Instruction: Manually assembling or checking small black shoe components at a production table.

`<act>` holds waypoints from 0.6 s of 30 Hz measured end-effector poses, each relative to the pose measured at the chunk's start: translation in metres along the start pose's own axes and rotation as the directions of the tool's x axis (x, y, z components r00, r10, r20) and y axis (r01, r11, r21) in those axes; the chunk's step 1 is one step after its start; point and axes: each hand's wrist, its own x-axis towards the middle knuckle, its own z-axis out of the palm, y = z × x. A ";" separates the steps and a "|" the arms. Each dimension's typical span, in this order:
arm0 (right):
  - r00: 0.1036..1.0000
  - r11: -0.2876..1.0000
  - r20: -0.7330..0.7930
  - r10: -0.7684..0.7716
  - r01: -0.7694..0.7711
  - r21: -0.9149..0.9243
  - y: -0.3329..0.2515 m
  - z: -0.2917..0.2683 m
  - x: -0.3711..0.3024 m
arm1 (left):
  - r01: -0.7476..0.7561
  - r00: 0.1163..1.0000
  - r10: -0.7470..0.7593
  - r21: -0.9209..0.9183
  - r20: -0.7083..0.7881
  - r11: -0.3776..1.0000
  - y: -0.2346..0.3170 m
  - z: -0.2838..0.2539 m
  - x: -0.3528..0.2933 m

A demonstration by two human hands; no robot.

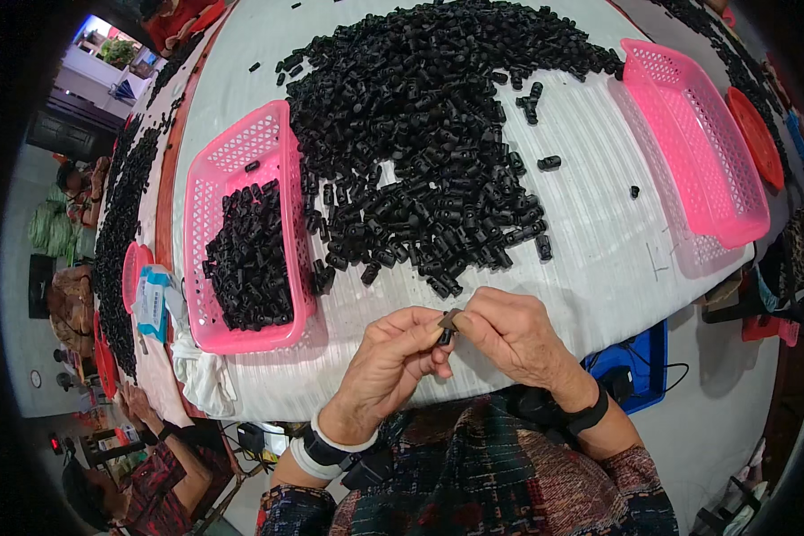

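Observation:
My left hand [389, 353] and my right hand [509, 335] meet over the near edge of the white-covered table. Between their thumbs and fingers is a small black plastic part [447, 330], pinched from both sides; it looks like a cord lock, and the fingers cover most of it. Just beyond my hands spreads a large heap of similar black plastic parts [420, 116]. Left of the heap stands a pink perforated basket [299, 335], partly filled with more of these parts.
A second pink basket [688, 143] stands at the right edge. A white cloth [201, 371] and a blue-and-white packet [152, 304] lie left of the near basket. A blue crate [648, 366] sits below the table at right. Other people work at tables to the left.

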 end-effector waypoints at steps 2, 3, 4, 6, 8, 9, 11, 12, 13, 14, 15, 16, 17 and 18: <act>1.000 1.000 -0.029 0.011 -0.011 0.009 0.001 0.002 0.000 | 0.001 1.000 -0.001 0.009 -0.008 1.000 0.000 0.001 0.000; 0.998 1.000 -0.058 0.022 -0.021 0.019 0.002 0.003 -0.001 | 0.001 1.000 -0.001 0.019 -0.016 1.000 0.000 0.001 -0.001; 0.998 1.000 -0.058 0.023 -0.021 0.020 0.002 0.003 -0.001 | 0.002 1.000 -0.001 0.018 -0.017 1.000 0.000 0.001 -0.001; 0.998 0.999 -0.041 0.041 -0.039 0.037 0.002 0.002 -0.001 | 0.009 1.000 -0.009 -0.004 0.014 1.000 0.000 0.000 0.000; 0.999 0.999 -0.034 0.031 -0.030 0.030 0.002 0.002 -0.001 | 0.009 1.000 -0.009 -0.010 0.013 1.000 0.000 -0.001 0.001; 0.999 1.000 -0.027 0.022 -0.021 0.022 0.002 0.002 -0.001 | 0.009 1.000 -0.009 -0.016 0.013 1.000 0.000 -0.001 0.001; 0.999 0.999 -0.022 0.026 -0.025 0.020 0.001 0.002 0.000 | 0.008 1.000 -0.008 -0.018 0.015 1.000 0.000 -0.001 0.001; 0.999 0.999 -0.016 0.029 -0.029 0.019 0.002 0.002 0.000 | 0.006 1.000 -0.006 -0.020 0.014 1.000 0.000 -0.001 0.001; 0.999 0.999 -0.015 0.029 -0.029 0.020 0.002 0.002 0.000 | 0.006 1.000 -0.006 -0.021 0.012 1.000 0.000 -0.001 0.001; 1.000 1.000 -0.019 0.018 -0.018 0.013 0.002 0.003 0.000 | 0.004 1.000 -0.004 0.001 -0.012 1.000 0.000 0.000 0.000; 1.000 1.000 -0.025 0.009 -0.009 0.002 0.002 0.003 0.000 | 0.004 0.999 -0.004 0.024 -0.033 1.000 0.000 0.001 0.000; 1.000 1.000 -0.025 0.009 -0.009 0.001 0.001 0.002 0.000 | 0.005 1.000 -0.004 0.023 -0.031 1.000 0.000 0.001 0.000; 1.000 1.000 -0.019 0.013 -0.013 -0.023 -0.001 0.001 0.001 | 0.004 1.000 -0.003 0.022 -0.029 1.000 0.000 0.001 0.001; 1.000 0.999 -0.011 0.016 -0.016 -0.045 -0.002 0.001 0.001 | 0.001 1.000 0.000 0.021 -0.030 1.000 -0.001 0.000 0.000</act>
